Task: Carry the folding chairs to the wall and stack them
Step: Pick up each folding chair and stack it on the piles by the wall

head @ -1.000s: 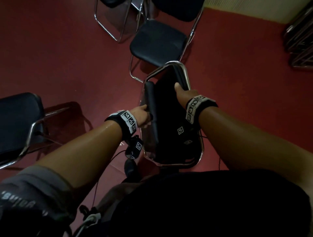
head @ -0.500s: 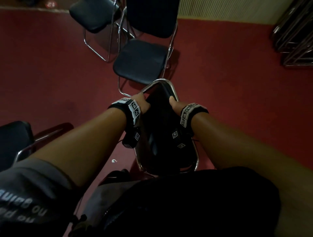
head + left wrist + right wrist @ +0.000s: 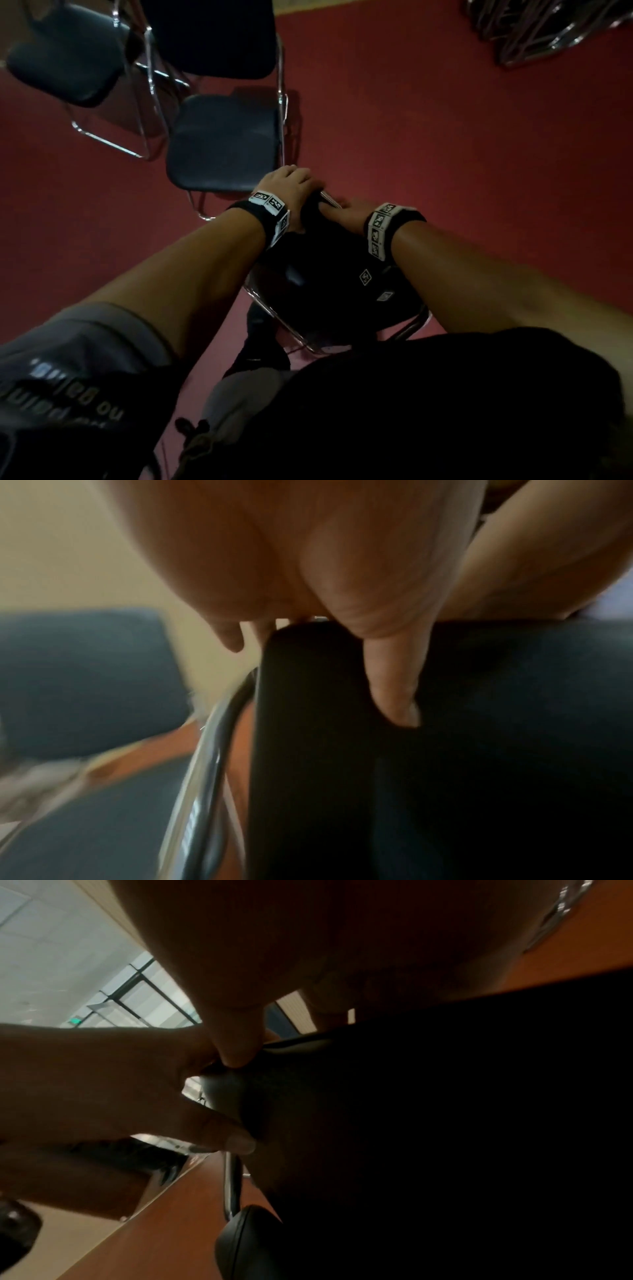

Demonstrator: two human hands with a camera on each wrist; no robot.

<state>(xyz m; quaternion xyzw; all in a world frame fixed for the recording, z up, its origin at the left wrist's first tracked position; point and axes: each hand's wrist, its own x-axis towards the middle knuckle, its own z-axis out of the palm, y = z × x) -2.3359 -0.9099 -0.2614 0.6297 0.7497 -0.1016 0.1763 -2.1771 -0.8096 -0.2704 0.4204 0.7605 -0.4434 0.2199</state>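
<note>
I hold a folded black chair (image 3: pixel 329 274) with a chrome frame upright against my body. My left hand (image 3: pixel 294 185) grips its top edge, fingers curled over the far side. In the left wrist view the thumb (image 3: pixel 394 683) presses on the black pad (image 3: pixel 325 750) beside the chrome tube (image 3: pixel 202 777). My right hand (image 3: pixel 342 209) grips the top rail just right of the left hand. Its thumb (image 3: pixel 236 1047) sits on the dark pad (image 3: pixel 445 1123). The two hands nearly touch.
Two open black chairs (image 3: pixel 222 144) (image 3: pixel 65 58) stand on the red carpet (image 3: pixel 445 154) just ahead and to the left. A stack of folded chrome-framed chairs (image 3: pixel 548 31) leans at the far right. Bare carpet lies between me and that stack.
The seat has swung flat against the chair's back. My left hand went from the seat's edge up to the top rail, next to my right hand, and the chair came closer.
</note>
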